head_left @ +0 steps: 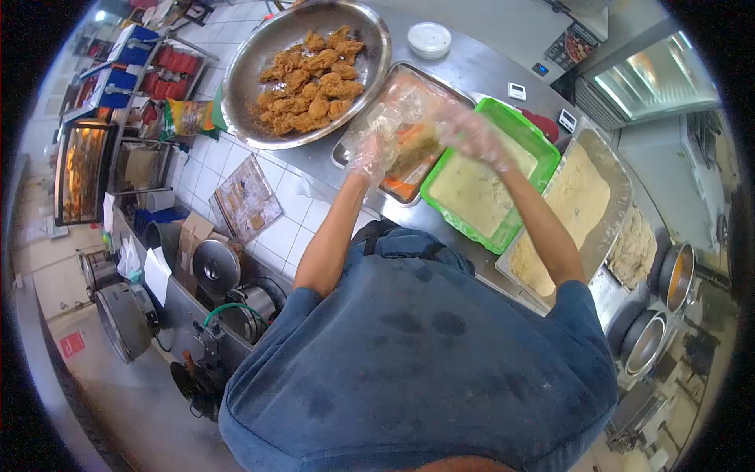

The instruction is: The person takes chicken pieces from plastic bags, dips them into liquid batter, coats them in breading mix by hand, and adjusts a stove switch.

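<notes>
- Steel tabletop [480, 59]: metal tray [341, 156] by its near edge, green basin [544, 149] alongside.
- Gloved left hand [373, 155] over the tray's left side, grip unclear.
- Right hand [478, 140], blurred, above the basin's left edge; can't tell its grip.

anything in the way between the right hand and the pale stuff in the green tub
Nothing visible blocks it: the blurred right hand appears near the rim of the green tub, and the pale contents lie uncovered. The left hand is off to the side, by the metal tray.
</notes>
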Demonstrator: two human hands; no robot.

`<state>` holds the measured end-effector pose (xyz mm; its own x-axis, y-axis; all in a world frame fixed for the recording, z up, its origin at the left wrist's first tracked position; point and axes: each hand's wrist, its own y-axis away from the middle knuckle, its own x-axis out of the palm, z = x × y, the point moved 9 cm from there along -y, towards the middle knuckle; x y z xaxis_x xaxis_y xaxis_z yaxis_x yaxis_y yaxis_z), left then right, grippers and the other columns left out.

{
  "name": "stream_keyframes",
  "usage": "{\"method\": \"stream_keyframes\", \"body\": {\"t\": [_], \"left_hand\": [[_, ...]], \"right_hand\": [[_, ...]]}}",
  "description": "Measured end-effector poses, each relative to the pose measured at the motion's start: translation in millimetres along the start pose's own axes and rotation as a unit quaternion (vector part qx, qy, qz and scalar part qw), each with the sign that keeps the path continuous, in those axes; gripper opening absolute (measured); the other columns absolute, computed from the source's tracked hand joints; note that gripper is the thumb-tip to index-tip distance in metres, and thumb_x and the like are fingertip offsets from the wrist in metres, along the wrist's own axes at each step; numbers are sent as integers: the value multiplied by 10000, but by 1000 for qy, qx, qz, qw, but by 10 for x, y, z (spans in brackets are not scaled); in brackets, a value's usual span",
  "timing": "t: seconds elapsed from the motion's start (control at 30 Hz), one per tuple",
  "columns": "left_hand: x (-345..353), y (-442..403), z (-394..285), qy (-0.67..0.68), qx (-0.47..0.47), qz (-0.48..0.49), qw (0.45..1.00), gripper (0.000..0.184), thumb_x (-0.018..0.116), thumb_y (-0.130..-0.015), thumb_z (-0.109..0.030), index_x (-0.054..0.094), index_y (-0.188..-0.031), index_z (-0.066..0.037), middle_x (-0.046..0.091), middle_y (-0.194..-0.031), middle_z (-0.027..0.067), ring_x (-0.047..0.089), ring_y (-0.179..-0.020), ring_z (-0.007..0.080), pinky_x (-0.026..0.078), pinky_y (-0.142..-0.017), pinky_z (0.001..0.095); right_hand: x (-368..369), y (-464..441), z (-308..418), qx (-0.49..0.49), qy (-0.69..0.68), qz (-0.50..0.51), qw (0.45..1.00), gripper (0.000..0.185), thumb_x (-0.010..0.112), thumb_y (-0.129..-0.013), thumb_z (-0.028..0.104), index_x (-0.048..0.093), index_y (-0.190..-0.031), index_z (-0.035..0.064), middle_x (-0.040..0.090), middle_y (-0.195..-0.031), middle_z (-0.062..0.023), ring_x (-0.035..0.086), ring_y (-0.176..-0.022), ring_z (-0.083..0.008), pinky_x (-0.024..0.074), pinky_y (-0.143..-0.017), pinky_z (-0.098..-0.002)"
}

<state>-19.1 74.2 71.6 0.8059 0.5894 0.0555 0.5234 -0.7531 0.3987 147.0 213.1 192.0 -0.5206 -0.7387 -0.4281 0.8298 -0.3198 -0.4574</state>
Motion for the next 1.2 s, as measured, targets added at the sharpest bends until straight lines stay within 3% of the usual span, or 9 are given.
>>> {"method": "stream_keyframes", "body": {"t": [0.07,0.27,0.33,0.47,0.8,0.83,0.97,1.13,1.2], "left_hand": [[-63,-145,175,-48,38,11,998,425,402,-1002,-348,575,-1192,-10,624,-1035,80,615,-874,173,529,-700,303],[-207,-475,584,-53,128,45,989,386,474,-992,-364,564,-1194,-48,631,-1024,70,623,-844,182,545,-692,316],[90,59,-126,257,-49,73,962,375,495,-985,-363,562,-1173,-45,633,-996,73,631,-835,198,555,-681,335],[-10,285,-1057,293,-12,60,954,261,585,-890,-236,583,-1105,-88,637,-926,119,647,-765,230,567,-631,374],[108,300,-2114,281,40,106,953,213,668,-869,-288,625,-986,-115,589,-804,43,585,-717,195,525,-592,370],[285,312,-2216,250,55,185,949,196,592,-917,-312,631,-943,-122,589,-824,43,581,-750,170,504,-579,325],[1165,202,-2429,239,34,307,921,193,576,-922,-317,612,-899,-129,567,-781,34,556,-703,163,475,-546,320],[1974,118,-2596,273,-32,392,878,206,555,-930,-324,590,-845,-139,539,-727,22,525,-644,154,438,-505,313],[2178,104,-2647,281,-59,414,864,216,547,-933,-327,580,-824,-143,527,-705,18,513,-620,151,424,-489,311]], "right_hand": [[566,-10,211,-81,220,73,969,274,676,-836,184,647,-1093,92,614,-1182,-140,604,-1081,-260,501,-909,-377],[960,244,-501,214,215,179,936,189,574,-894,194,669,-1032,107,649,-927,-141,632,-935,-325,521,-831,-435],[913,235,-472,106,238,184,948,173,549,-908,198,682,-974,109,651,-894,-137,636,-896,-329,525,-805,-435],[511,155,-245,43,30,93,994,162,543,-906,160,695,-900,106,655,-898,-124,629,-870,-336,525,-787,-429],[-491,219,1017,-134,274,-12,952,105,629,-832,77,669,-929,76,642,-922,-140,603,-908,-340,502,-845,-415],[-555,359,618,25,371,20,928,201,674,-829,129,629,-1015,68,617,-940,-123,603,-875,-293,492,-855,-417],[-916,751,1143,-47,58,-424,902,570,771,-789,210,500,-1271,71,562,-1082,-40,546,-1019,-152,463,-859,-326],[-383,1004,-133,203,-416,-300,834,715,754,-813,206,386,-1415,93,474,-1348,-8,471,-1193,-142,384,-1024,-312],[-259,780,184,130,-373,-317,862,744,741,-833,252,348,-1442,84,474,-1369,-15,475,-1208,-160,376,-1053,-329]]}}
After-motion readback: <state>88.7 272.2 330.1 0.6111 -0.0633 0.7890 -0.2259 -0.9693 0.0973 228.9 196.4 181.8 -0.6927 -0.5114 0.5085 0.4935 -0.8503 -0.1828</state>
